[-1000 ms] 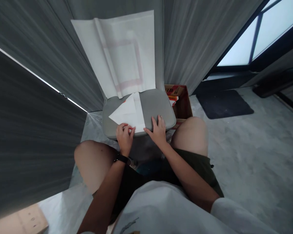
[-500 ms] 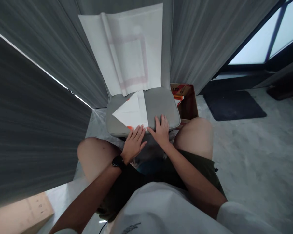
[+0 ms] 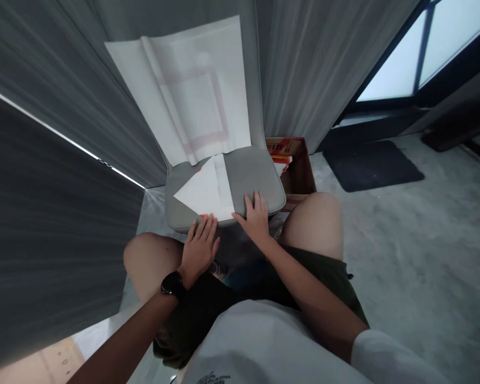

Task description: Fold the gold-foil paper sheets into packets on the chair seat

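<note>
White folded paper [image 3: 206, 194] lies flat on the front part of the grey chair seat [image 3: 244, 168], its point towards the left and its near edge close to the seat's rounded front. That edge seems the weak spot: with the padding curving away beneath it, a firm push could bend the paper or leave a crooked crease. If the right thumb lifted while the other fingers pushed, the whole piece might swivel or slide, as nothing else seems to pin it.

The left hand [image 3: 199, 248] is open, palm down, its fingertips at the near edge beside a small orange patch. The right hand [image 3: 256, 220] is open too, thumb at the near right corner, other fingers spread on the seat; neither grips anything. Beyond the paper, a large sheet [image 3: 196, 106] leans on the chair back [image 3: 253, 80], and could slip down if the chair were jolted
</note>
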A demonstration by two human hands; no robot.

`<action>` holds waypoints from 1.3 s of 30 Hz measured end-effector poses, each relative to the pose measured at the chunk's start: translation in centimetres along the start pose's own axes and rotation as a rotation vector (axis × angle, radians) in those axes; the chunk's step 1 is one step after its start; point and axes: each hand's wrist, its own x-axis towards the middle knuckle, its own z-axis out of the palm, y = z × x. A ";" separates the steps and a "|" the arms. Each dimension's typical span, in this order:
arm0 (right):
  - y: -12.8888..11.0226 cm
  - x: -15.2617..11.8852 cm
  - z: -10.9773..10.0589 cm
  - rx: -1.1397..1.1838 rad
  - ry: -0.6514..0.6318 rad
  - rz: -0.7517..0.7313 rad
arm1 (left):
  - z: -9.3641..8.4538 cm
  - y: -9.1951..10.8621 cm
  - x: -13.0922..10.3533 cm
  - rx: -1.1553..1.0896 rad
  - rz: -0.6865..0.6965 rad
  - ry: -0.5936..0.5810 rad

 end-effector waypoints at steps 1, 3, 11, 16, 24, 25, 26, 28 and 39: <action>0.0 0.0 0.0 0.001 0.008 -0.003 | 0.1 0.1 -0.3 -0.032 -0.016 0.017; 0.2 -0.1 -0.1 0.008 0.025 -0.020 | 0.1 0.1 -1.1 -0.132 -0.044 0.062; -0.3 -3.3 -1.2 0.170 -0.007 -0.146 | -0.5 -0.1 -2.7 -0.962 -0.992 0.275; -2.7 -6.8 -2.7 0.405 -0.294 -0.190 | -1.4 2.5 0.0 -1.553 -1.301 0.017; 2.3 -11.2 -9.1 0.531 -0.483 0.092 | -1.4 1.9 1.4 -1.648 -1.380 0.185; 3.0 -11.6 -9.8 0.537 -0.493 0.107 | -1.5 1.8 1.5 -1.636 -1.377 0.182; 3.4 -12.0 -10.2 0.541 -0.498 0.113 | -1.5 1.7 1.7 -1.623 -1.369 0.175; 3.9 -12.3 -10.6 0.535 -0.513 0.117 | -1.6 1.7 2.0 -1.593 -1.330 0.173; 9.3 -10.9 -3.0 0.420 -0.515 0.041 | -0.3 2.1 3.4 -1.363 -1.335 0.253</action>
